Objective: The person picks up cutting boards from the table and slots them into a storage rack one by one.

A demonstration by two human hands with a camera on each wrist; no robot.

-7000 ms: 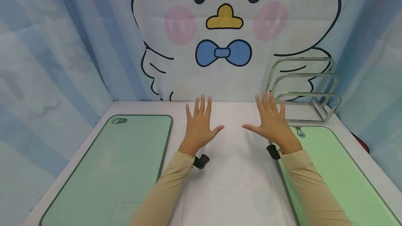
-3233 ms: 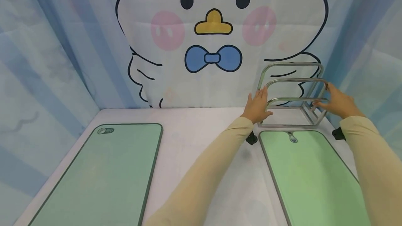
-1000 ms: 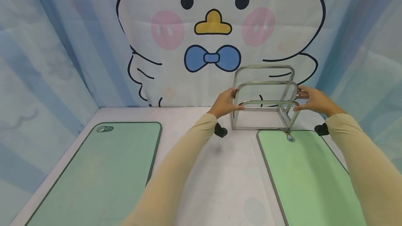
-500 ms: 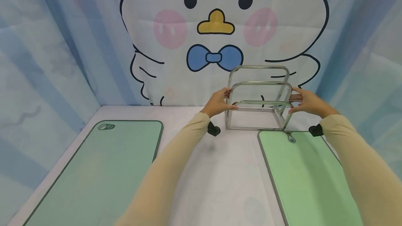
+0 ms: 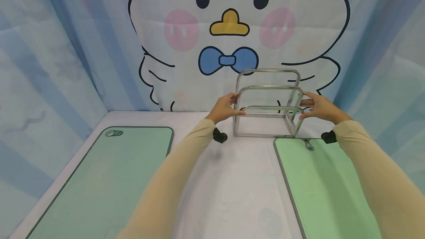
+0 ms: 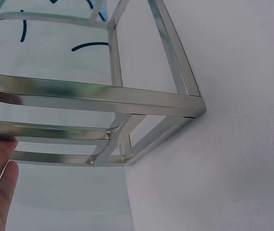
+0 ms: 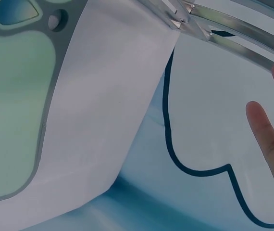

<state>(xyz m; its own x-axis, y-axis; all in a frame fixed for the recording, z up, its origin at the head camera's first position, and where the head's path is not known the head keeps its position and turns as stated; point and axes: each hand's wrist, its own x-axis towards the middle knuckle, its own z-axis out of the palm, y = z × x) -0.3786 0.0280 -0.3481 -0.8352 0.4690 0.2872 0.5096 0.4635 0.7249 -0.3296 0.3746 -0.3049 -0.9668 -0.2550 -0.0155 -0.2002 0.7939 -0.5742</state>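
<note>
A silver metal rack with three upright hoops stands at the back of the white table, right of centre. My left hand grips its left side, thumb at the front hoop and fingers around the hoop behind. On the opposite side my right hand holds the rack the same way, thumb in front. In the left wrist view, the rack's flat bars join at a low corner, and fingertips reach a bar. The right wrist view has curved bars at the top, with fingers at the right edge.
A pale green cutting board lies flat on the left of the table. Another, brighter green board lies on the right, its far edge close to the rack's base. A printed curtain hangs right behind the rack.
Both hands went from spread over the table to the rack at the back right, then moved it left. Over the last second it shifted slightly further left.
</note>
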